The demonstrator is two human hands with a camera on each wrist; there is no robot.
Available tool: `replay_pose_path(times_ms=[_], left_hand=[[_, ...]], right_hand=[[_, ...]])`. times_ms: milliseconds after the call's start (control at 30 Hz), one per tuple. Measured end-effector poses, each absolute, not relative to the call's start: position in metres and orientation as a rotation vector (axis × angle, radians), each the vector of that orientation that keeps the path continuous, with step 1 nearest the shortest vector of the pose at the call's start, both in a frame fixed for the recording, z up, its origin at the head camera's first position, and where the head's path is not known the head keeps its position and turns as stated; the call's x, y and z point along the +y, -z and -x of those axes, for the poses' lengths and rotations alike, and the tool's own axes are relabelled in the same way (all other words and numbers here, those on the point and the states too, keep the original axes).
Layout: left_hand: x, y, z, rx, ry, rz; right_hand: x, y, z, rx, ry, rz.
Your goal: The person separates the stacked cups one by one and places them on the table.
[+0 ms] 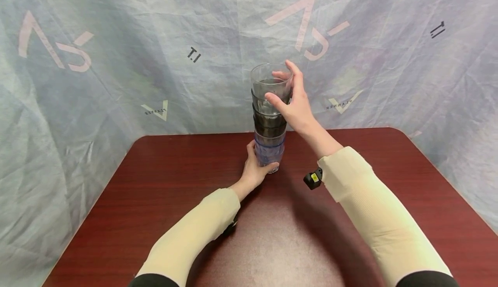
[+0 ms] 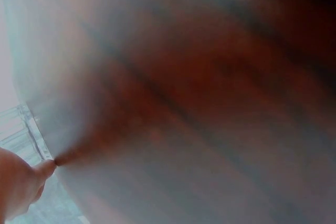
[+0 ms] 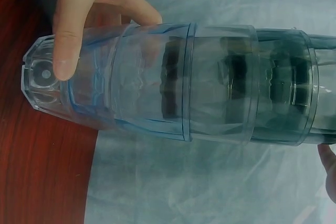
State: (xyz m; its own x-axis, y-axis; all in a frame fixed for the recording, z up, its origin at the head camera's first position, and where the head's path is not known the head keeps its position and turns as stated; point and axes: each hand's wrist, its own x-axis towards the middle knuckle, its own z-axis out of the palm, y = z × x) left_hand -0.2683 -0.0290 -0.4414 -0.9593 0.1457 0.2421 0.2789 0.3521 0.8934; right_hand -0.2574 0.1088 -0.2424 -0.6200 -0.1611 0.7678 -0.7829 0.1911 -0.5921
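A stack of clear plastic tumblers (image 1: 269, 122) stands upright near the far edge of a dark reddish, wood-grain table (image 1: 155, 200) with rounded corners. The lowest cup is bluish with a faceted base; those above look smoky grey, nested rim over rim. The left hand (image 1: 254, 168) curls its fingers around the bottom cup. The right hand (image 1: 293, 101) pinches the top tumbler (image 1: 271, 81) between thumb and fingers just under the rim. Both arms wear ribbed cream sleeves. A wrinkled pale fabric backdrop (image 1: 116, 62) with faded printed marks hangs behind.
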Motion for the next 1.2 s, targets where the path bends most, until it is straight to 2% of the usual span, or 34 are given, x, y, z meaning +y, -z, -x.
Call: replay_pose_path(times_ms=[167,533,833,967,1200], left_hand=[[-0.028,0.442,0.268,-2.479,1.678,0.385],[-0.028,0.441,0.268,-2.443,1.719,0.406],[-0.027,0.440,0.267,-2.458,1.707,0.402],[-0.027,0.440,0.268,-2.457,1.708,0.411],[-0.027,0.443,0.269,-2.435,1.728,0.433]], right_hand=[[0.109,0.242,0.257,-1.921,-1.430,-0.886],[0.117,0.259,0.285,-1.956,-1.324,-0.835],[0.111,0.245,0.281,-1.781,-1.395,-0.856],[0.105,0.230,0.264,-1.701,-1.403,-0.894],[0.107,0.223,0.271,-1.634,-1.428,-0.889]])
